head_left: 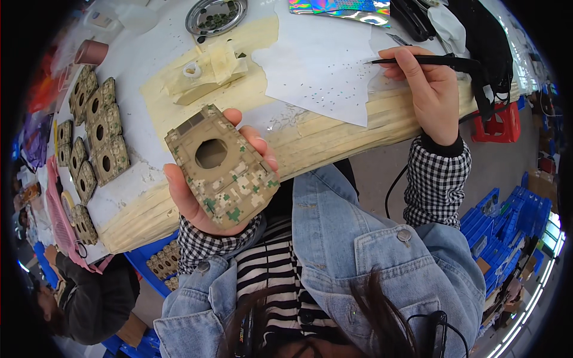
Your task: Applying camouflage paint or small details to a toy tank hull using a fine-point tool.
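Observation:
My left hand (200, 209) grips a camouflage toy tank hull (239, 182) with a round hole in its top, its fingers wrapped round both sides. The hull is tilted above the table's front edge. In my right hand (427, 89) are slim black tweezers (427, 59), their tip pointing left. That tip is over the right side of a white paper sheet (298, 59), where many tiny coloured specks lie scattered. Whether the tip holds a speck is too small to tell.
Several more camouflage hulls (98, 140) lie at the left. A taped yellow block (206, 80) and a round metal dish (216, 17) of small dark parts are farther back. A blue crate (152, 253) with similar parts stands below. Another person's dark sleeve (98, 298) shows lower left.

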`<state>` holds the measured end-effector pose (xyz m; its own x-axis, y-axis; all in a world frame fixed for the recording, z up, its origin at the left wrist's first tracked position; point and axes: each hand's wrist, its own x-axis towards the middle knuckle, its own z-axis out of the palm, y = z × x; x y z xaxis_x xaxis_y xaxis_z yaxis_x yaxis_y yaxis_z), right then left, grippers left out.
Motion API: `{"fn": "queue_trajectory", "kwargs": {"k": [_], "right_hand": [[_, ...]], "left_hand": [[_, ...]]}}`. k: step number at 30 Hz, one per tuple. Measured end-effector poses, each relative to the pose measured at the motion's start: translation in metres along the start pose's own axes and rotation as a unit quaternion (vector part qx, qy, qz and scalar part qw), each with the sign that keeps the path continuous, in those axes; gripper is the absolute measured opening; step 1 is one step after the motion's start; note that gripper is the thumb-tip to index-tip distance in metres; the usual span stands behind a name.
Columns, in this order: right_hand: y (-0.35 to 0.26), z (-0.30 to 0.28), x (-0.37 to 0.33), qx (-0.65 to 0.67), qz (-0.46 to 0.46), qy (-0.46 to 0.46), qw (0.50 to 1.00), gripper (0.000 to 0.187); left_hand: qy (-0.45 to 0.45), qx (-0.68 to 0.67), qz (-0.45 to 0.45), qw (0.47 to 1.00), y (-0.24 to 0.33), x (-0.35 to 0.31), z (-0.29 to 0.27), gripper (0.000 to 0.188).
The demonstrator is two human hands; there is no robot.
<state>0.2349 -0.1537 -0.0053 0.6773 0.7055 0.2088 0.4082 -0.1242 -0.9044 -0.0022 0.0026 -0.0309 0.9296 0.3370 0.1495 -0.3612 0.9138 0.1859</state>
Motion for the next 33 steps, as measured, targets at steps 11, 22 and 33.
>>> {"fn": "queue_trajectory", "kwargs": {"k": [11,22,33], "right_hand": [[0.0014,0.0003,0.0003,0.002,0.0,-0.003,1.0,0.026],[0.0006,0.0,0.0003,-0.007,0.003,-0.004,1.0,0.026],[0.0011,0.0006,0.0001,-0.009,0.002,-0.005,1.0,0.026]], "left_hand": [[0.01,0.011,-0.018,1.0,0.0021,0.0,0.0014,0.079],[0.01,0.014,-0.018,1.0,0.0026,-0.0003,0.0009,0.079],[0.029,0.034,-0.05,0.998,0.007,-0.001,0.0056,0.076]]}}
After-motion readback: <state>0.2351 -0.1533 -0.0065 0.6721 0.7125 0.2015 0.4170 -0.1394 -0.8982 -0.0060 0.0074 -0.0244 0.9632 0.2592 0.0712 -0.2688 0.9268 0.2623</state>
